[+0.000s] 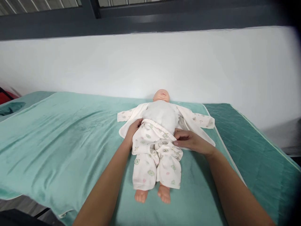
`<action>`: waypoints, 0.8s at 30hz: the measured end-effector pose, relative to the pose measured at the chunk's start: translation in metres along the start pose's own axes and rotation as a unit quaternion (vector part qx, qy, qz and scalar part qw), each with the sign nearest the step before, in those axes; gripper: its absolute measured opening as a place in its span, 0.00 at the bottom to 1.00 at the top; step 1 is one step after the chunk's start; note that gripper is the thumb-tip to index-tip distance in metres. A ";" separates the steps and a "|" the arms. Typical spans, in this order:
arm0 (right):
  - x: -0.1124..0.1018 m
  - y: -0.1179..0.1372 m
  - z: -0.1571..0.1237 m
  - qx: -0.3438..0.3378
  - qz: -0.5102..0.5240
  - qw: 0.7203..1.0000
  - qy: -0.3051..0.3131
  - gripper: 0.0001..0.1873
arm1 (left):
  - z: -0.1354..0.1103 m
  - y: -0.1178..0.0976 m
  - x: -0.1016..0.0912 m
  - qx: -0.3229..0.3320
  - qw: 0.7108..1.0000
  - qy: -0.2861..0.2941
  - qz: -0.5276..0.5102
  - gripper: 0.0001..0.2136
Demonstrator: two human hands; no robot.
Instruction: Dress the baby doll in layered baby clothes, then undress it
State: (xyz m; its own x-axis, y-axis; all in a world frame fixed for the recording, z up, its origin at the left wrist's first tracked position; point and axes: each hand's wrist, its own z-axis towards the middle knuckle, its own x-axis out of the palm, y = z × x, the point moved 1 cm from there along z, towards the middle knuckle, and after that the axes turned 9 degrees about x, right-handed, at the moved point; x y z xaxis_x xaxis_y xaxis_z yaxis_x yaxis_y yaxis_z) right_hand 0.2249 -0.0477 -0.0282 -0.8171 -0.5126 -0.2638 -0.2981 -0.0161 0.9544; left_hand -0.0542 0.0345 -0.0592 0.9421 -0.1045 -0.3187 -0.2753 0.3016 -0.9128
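A baby doll (161, 95) lies on its back, head towards the wall and bare feet towards me. White baby trousers (150, 169) with a green and pink print cover its legs and reach up to its waist, the waistband higher on the left than on the right. My left hand (134, 129) is closed at the left side of the waistband, its fingertips partly hidden. On the right, my right hand (189, 140) pinches the trousers' edge at the hip. A white baby jacket (134, 114) lies spread open under the doll, sleeves out to both sides, leaving the white cloth torso bare.
A light green sheet (70, 135) with wrinkles covers the bed, over a darker green cover (249, 147) on the right. Behind the doll's head rises a white wall (150, 66). Something red (6, 96) shows at the far left edge.
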 end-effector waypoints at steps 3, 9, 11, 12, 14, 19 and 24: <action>-0.001 -0.002 -0.002 0.016 0.021 0.999 0.038 0.15 | -0.001 -0.005 0.000 -0.005 1.000 -0.010 0.016 0.20; -0.001 -0.005 -0.002 0.083 -0.014 0.995 0.056 0.12 | -0.001 -0.008 0.000 -0.015 0.999 -0.008 0.029 0.19; -0.001 -0.007 -0.001 0.085 -0.033 0.995 0.029 0.10 | -0.001 -0.008 0.001 -0.017 0.999 -0.007 0.028 0.19; 0.000 -0.008 0.000 0.086 -0.038 0.995 0.012 0.10 | -0.001 -0.008 0.001 -0.016 0.999 -0.008 0.028 0.19; 0.000 -0.010 0.002 0.091 -0.030 0.995 -0.019 0.11 | -0.002 -0.007 0.001 -0.011 0.999 -0.010 0.029 0.19; 0.000 -0.018 0.009 0.114 0.042 0.987 -0.106 0.12 | -0.001 -0.004 0.002 0.005 1.000 -0.002 0.015 0.18; 0.006 -0.024 0.019 0.126 0.050 0.956 -0.261 0.11 | -0.001 -0.006 0.001 0.022 0.999 0.012 0.043 0.16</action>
State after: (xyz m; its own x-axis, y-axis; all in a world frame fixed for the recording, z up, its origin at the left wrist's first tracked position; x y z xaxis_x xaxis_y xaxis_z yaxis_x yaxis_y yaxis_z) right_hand 0.2181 -0.0339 -0.0551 -0.9630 -0.0008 -0.2694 -0.2610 0.2507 0.9322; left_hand -0.0513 0.0319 -0.0542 0.9102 -0.0995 -0.4020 -0.3456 0.3523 -0.8697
